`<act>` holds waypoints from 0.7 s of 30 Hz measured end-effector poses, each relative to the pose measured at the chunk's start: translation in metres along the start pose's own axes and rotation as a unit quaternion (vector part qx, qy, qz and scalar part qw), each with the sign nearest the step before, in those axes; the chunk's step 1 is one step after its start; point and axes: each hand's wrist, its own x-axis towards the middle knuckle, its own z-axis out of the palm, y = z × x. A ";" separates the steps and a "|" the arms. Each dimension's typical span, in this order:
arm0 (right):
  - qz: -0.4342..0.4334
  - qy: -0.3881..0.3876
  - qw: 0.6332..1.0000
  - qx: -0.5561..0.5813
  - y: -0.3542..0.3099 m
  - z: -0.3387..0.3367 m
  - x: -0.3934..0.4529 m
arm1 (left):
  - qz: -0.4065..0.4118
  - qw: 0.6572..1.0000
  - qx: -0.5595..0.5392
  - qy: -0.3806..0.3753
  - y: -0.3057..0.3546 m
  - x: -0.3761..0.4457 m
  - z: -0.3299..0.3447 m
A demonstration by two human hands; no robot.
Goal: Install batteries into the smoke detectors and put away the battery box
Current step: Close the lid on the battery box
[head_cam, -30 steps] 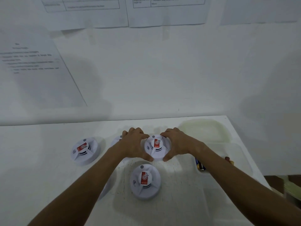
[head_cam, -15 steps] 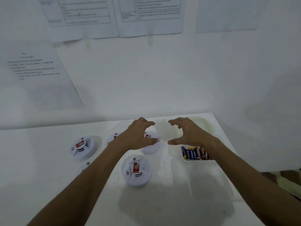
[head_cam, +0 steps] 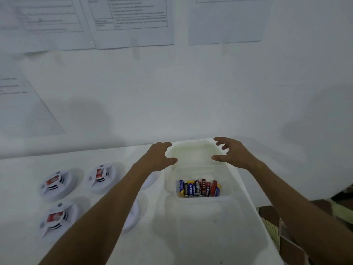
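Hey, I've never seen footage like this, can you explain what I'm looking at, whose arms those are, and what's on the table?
There's no machine here. A camera worn on a person's head looks forward and down at their bare arms. On the white table lie smoke detectors, some partly hidden under the left arm, and a clear box of batteries. Beyond the box lies what looks like its lid. The left hand and right hand hover at either side of the lid, fingers spread, holding nothing. Printed papers hang on the wall.

Battery box (head_cam: 198,175), translucent white plastic, open, at the table's right side; batteries (head_cam: 199,188), blue, black, red and yellow, lie side by side in its near end. Lid (head_cam: 193,152) lies flat just behind it. Three white round smoke detectors (head_cam: 57,185) (head_cam: 101,177) (head_cam: 57,219) with red labels sit well left, two more partly hidden under the left forearm.
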 end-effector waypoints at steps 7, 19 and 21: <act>0.019 -0.053 0.998 0.037 0.036 0.013 0.024 | -0.036 0.999 -0.020 -0.009 -0.004 0.024 0.023; 0.016 -0.047 0.994 0.093 0.048 0.019 0.039 | -0.100 0.985 -0.123 0.066 -0.008 0.035 0.037; 0.015 -0.033 0.992 0.120 0.046 0.017 0.038 | -0.093 0.981 -0.152 0.081 -0.007 0.034 0.035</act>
